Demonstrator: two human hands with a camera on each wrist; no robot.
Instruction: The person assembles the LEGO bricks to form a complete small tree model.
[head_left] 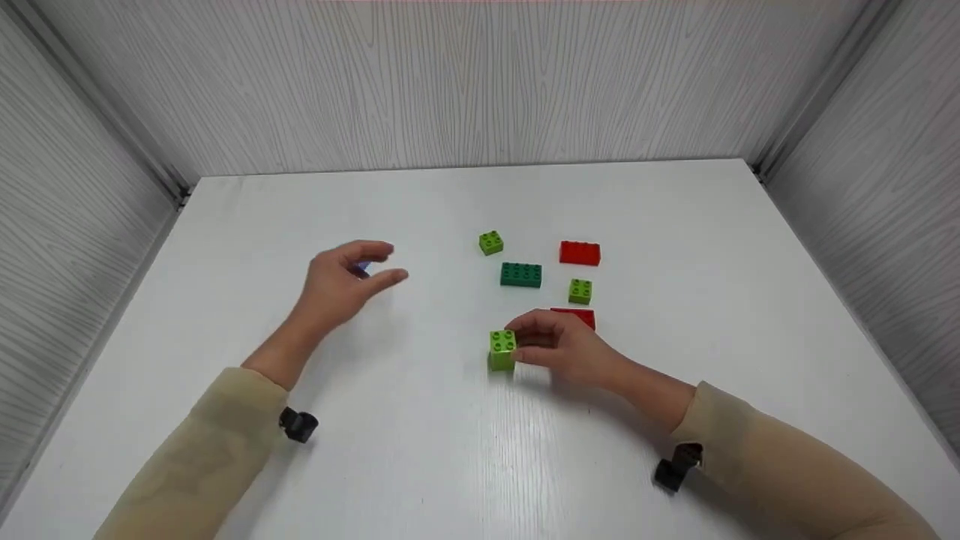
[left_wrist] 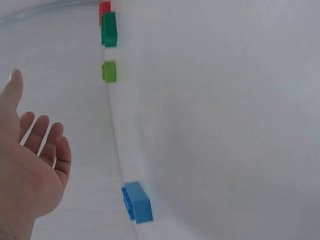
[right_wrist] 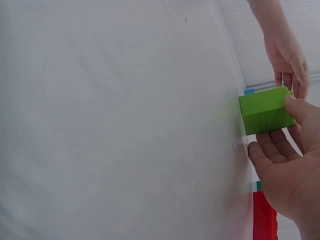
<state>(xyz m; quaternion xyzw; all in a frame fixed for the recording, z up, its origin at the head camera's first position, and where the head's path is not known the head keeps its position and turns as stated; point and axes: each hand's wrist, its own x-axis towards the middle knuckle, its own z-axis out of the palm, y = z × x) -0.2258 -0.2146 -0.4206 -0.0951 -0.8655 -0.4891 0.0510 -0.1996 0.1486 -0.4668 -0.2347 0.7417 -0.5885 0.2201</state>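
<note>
A stack of lime green bricks (head_left: pixel 502 354), studs up, stands near the middle of the table. My right hand (head_left: pixel 570 346) holds it from the right between thumb and fingers. In the right wrist view, seams divide the green stack (right_wrist: pixel 265 111) into three layers, and the thumb (right_wrist: pixel 298 106) lies at its studded end. Over the left part of the table, my left hand (head_left: pixel 337 285) hovers with thumb and fingers spread apart, nothing between them. Behind that hand, a blue brick (head_left: pixel 364 265) is mostly hidden; it shows whole in the left wrist view as a blue brick (left_wrist: pixel 137 202).
Beyond my right hand lie a dark green brick (head_left: pixel 520 275), a red brick (head_left: pixel 580 253) and two small lime bricks, one farther back (head_left: pixel 491 242) and one to the right (head_left: pixel 580 291). Another red brick (head_left: pixel 585 316) is partly covered by my right hand. Pale panels (head_left: pixel 465 82) enclose the table.
</note>
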